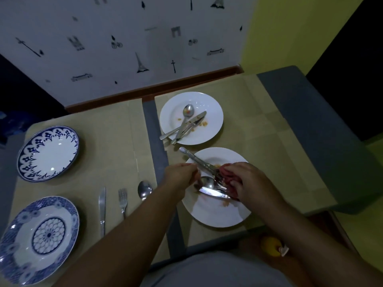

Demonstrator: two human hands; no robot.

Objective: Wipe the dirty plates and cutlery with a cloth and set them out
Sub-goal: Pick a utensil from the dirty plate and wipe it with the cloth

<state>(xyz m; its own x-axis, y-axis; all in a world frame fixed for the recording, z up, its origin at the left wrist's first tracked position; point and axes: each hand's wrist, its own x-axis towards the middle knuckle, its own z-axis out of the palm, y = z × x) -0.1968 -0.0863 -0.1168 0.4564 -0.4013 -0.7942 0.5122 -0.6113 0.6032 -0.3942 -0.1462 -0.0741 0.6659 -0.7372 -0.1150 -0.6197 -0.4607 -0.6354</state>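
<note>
At the bottom edge sits the person's grey-clad torso (217, 270), with a small yellow object (270, 246) on the wood just to its right. On the left mat (116, 146) of the desk (154, 121), the near blue-patterned plate (39, 239) lies by the front edge. Beside it a clean knife (102, 208), a fork (123, 200) and a spoon (144, 189) are laid out side by side, apart from one another. Across the grey strip, on the right mat (265, 125), the near white plate (215, 214) carries orange crumbs and a smear. Over it, the left grip (180, 176) has its fingers curled round the handle ends of the dirty cutlery (208, 183), a fork, spoon and knife bunched together with one long handle sticking out toward the far side. The right grip (250, 181) clutches a bunched red cloth (224, 172) pressed against the tips of that cutlery; whether the cloth also touches the plate cannot be told. Further back, the far white plate (209, 106) holds crumbs and a second soiled set (186, 123) of spoon, knife and fork, crossed, with handles hanging over its near-left rim. On the left mat's far part rests the far blue-rimmed plate (48, 153). Behind the desk stands a pale wall (124, 48) printed with small dark drawings.
</note>
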